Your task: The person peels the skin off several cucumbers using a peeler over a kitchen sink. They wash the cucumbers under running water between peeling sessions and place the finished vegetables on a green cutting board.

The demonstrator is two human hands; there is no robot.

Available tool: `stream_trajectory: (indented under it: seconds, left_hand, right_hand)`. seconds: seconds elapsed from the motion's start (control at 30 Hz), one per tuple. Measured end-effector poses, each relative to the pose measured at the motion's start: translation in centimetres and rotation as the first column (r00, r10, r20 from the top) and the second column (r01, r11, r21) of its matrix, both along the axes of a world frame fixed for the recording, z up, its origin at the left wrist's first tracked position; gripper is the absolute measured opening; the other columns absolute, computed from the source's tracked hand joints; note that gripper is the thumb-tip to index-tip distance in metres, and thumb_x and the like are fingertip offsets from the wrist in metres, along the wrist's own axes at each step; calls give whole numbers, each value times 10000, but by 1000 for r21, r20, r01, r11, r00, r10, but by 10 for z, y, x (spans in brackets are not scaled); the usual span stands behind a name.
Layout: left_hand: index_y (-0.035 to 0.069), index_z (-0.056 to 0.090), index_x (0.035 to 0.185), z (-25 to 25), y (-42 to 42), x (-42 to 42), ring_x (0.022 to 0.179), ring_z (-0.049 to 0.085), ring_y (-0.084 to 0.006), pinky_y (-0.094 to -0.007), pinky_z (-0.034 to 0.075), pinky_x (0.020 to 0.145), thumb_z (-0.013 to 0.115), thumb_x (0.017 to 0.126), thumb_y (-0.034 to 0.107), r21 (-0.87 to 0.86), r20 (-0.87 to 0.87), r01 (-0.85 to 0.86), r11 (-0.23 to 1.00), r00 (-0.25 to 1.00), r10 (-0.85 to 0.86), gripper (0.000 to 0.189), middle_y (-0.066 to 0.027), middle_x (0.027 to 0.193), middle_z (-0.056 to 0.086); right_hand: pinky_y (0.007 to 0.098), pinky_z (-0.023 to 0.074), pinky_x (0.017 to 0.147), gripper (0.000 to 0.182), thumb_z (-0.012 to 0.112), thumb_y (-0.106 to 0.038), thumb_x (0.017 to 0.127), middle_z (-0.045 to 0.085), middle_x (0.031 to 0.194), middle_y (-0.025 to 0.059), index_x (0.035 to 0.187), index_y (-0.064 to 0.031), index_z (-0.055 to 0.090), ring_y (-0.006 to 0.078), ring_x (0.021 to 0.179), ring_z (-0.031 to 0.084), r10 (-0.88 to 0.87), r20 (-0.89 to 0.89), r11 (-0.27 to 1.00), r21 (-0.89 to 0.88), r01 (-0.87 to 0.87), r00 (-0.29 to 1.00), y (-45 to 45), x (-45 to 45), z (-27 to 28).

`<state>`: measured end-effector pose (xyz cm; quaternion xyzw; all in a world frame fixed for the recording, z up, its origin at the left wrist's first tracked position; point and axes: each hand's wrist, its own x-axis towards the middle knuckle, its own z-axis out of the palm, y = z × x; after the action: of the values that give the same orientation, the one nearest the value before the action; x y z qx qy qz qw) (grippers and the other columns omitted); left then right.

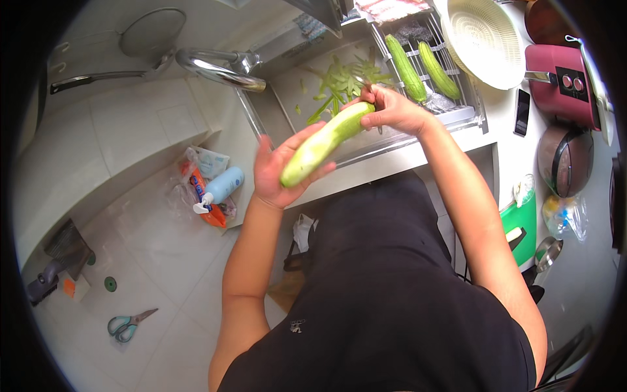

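A pale green, mostly peeled luffa gourd (325,147) slants over the sink's front edge. My left hand (281,171) lies under its lower end, palm up and fingers spread, with the gourd resting across the palm. At the upper end my right hand (392,111) has its fingers on the gourd's tip and also holds a metal peeler (363,81), partly hidden by the fingers. Green peelings (343,81) lie in the sink (289,88) beyond the hands. Two unpeeled luffa gourds (405,68) (437,71) rest on the rack right of the sink.
A chrome faucet (220,71) reaches over the sink's left side. A white plastic colander (482,41), a phone (522,111) and a pink air fryer (561,85) stand at right, above a green cutting board (520,228). A blue pump bottle (225,185) lies left; scissors (128,326) lie lower left.
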<state>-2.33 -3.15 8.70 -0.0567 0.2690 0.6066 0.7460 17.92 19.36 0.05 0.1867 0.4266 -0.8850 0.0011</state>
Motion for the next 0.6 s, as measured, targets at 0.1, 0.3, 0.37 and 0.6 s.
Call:
stream_trajectory:
  seconds: [0.1,0.3,0.37,0.6]
  left_hand:
    - [144,133,1659,0,9,-2,845,702,-280,-335,594,593,697,931,186,-110,-255,379,919,883,-394,922,-228,1400,530]
    - [265,204,1647,-10,14,26,641,568,-161,-292,476,501,611,912,-17,-394,-277,174,902,914,-297,886,-78,1009,563]
    - [259,193,1649,-18,13,33,635,563,-165,-298,474,504,609,916,-15,-434,-282,118,893,924,-259,886,-82,1032,570]
    - [203,250,1620,3,1,49,642,571,-168,-300,477,517,589,927,-22,-384,-253,96,919,946,-204,804,-79,1026,561]
  right_hand:
    - [297,531,837,382,797,-211,906,662,1341,149,1015,-93,450,144,1039,641,183,-58,962,216,-166,981,7,-19,8]
    - [463,541,706,630,495,-630,1005,724,850,168,927,-63,758,380,805,699,-371,317,366,914,-176,873,15,-26,22]
    - [474,540,638,549,554,-557,989,702,707,138,729,-119,757,382,735,691,-349,191,149,978,-147,917,-8,-31,27]
    - [413,474,516,378,724,-384,894,602,562,34,587,-165,699,267,550,626,34,-125,-137,982,128,992,-19,-36,14]
